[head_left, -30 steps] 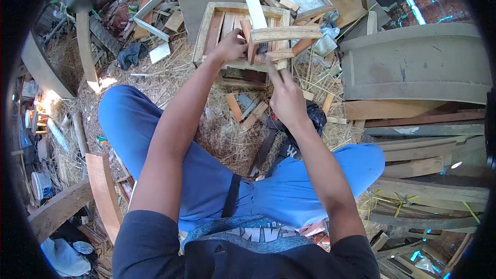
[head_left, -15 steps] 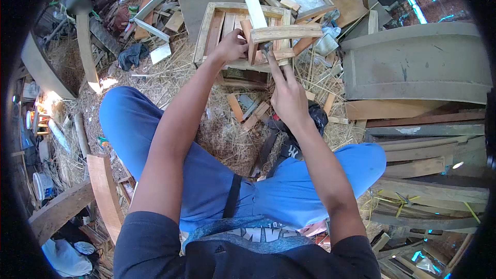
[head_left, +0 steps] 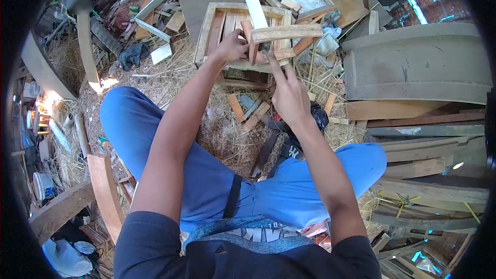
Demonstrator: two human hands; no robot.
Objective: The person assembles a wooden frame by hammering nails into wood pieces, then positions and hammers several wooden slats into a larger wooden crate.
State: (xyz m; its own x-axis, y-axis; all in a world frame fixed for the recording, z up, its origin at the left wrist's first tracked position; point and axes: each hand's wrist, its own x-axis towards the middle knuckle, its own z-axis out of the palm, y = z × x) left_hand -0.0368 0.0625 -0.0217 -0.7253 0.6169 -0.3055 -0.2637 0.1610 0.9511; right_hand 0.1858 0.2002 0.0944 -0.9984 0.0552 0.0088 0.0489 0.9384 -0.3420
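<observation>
My left hand [head_left: 232, 49] grips the edge of a reddish upright wood piece [head_left: 253, 51], its fingers bent against it. My right hand [head_left: 287, 85] has its index and middle fingers stretched out, their tips at a short wood block [head_left: 284, 53] beside that piece. A pale curved strip of wood [head_left: 287, 32] lies across the top of the upright piece. Behind it rests a whitish slat [head_left: 254, 8]. All of these are on a slatted wooden frame [head_left: 205, 31] in front of me.
Wood offcuts [head_left: 235, 107] and straw lie below the frame. At the right are a large grey curved panel [head_left: 418, 64] and stacked boards [head_left: 413, 152]. A dark cloth [head_left: 133, 56] lies at the left, with a curved plank [head_left: 105, 191] by my left knee.
</observation>
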